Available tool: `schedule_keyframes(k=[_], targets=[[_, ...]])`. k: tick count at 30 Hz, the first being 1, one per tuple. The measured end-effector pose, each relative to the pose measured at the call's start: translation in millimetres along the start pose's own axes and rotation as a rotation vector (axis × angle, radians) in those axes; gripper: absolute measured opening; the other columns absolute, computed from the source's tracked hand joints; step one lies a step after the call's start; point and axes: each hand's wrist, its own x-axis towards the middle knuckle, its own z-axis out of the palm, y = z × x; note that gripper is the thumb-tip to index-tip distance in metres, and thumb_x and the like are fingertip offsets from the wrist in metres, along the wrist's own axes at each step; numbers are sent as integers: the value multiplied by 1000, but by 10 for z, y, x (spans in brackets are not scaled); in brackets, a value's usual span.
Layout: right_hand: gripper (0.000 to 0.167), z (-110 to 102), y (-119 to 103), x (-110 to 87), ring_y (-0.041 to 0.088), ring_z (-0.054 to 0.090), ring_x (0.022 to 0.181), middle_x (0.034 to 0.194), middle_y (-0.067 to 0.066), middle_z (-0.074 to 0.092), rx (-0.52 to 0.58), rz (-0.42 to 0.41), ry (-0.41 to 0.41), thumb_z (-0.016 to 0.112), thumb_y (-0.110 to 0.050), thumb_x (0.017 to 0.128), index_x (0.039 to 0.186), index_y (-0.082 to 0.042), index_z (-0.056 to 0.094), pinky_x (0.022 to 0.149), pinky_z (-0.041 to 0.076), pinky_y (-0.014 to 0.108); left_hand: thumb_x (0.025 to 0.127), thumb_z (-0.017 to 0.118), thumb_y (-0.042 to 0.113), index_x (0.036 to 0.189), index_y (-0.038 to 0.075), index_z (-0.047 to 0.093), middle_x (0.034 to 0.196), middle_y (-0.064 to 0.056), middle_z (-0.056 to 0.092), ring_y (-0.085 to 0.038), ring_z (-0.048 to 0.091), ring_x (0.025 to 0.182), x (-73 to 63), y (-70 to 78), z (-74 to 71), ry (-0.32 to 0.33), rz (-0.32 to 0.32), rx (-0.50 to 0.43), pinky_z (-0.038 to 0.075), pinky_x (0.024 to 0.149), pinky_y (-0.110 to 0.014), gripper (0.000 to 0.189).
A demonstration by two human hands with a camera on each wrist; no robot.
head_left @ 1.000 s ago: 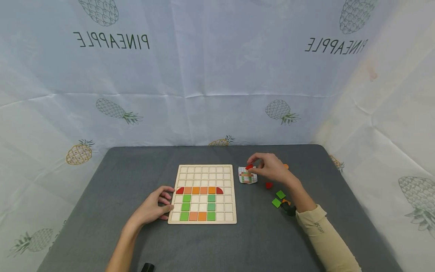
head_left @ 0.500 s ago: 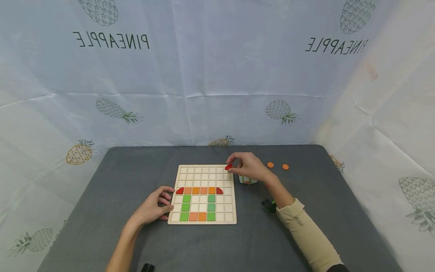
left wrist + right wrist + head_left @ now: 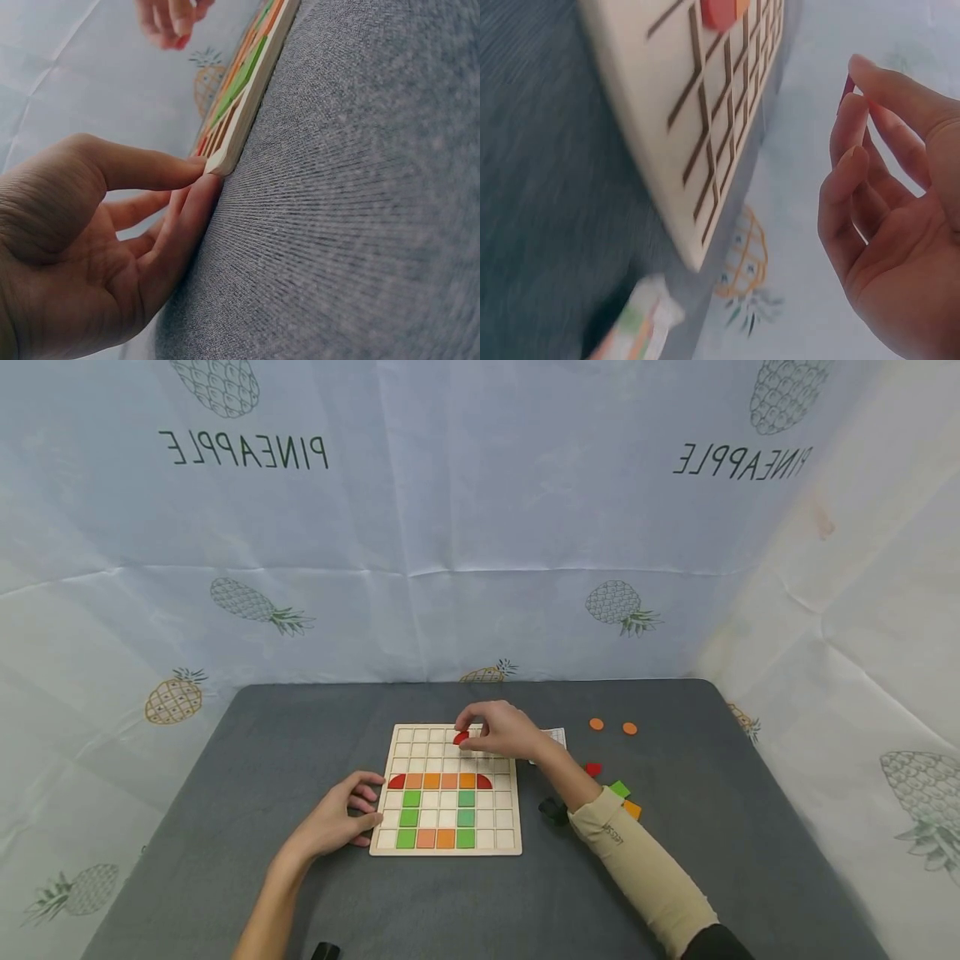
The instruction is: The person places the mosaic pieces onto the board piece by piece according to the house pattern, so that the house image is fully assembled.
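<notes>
A pale wooden grid board (image 3: 486, 817) lies on the table, with red, orange and green tiles set in some of its squares. My left hand (image 3: 347, 810) holds the board's left edge; in the left wrist view the thumb (image 3: 154, 166) and a finger pinch its corner. Above the board's upper rows, my right hand (image 3: 504, 731) pinches a red tile (image 3: 461, 738) with a rounded edge. Only a thin sliver of that red tile (image 3: 847, 88) shows between thumb and finger in the right wrist view, away from the board's surface.
Right of the board lies a small pattern card (image 3: 558, 736), partly hidden by the right hand. Beyond it are two orange discs (image 3: 596, 724), a red piece (image 3: 593, 769), a green tile (image 3: 619, 789) and an orange tile (image 3: 632, 810). A patterned cloth stands behind the table.
My right hand has moved left with the red tile, from over the pattern card to over the board's upper rows. My left hand has stayed at the board's left edge.
</notes>
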Motion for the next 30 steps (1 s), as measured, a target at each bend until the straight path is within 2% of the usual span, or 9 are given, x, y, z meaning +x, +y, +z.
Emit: schedule_keyframes(k=[6,15,22,30], targets=[[26,171,-100,195,8,70,77,120,5,79,9,-19,-65,81,-21,99,122,-10,76,72,55,22,96,78,2,149,4,52,124,-19,52,-25,57,102,0,1,2,3,-6,-1,66,63,-38,59],[25,392,-246,407,19,73,95,119,3,79,22,-6,-133,84,-21,97,119,-11,77,83,55,26,96,77,3,149,4,53,123,-18,53,-24,58,102,16,-8,0,4,-15,14,66,64,-38,58],[20,561,-313,508,12,66,96,112,-5,78,-1,45,-164,85,-24,96,114,-20,78,84,53,26,95,78,3,148,4,53,123,-18,53,-25,58,102,15,-6,-3,9,-20,11,66,64,-38,59],[19,659,-320,557,7,65,92,109,-6,77,-73,68,-166,84,-27,96,113,-22,78,79,52,24,96,77,3,148,3,53,123,-18,53,-25,58,102,8,-9,0,5,-7,14,65,63,-38,58]])
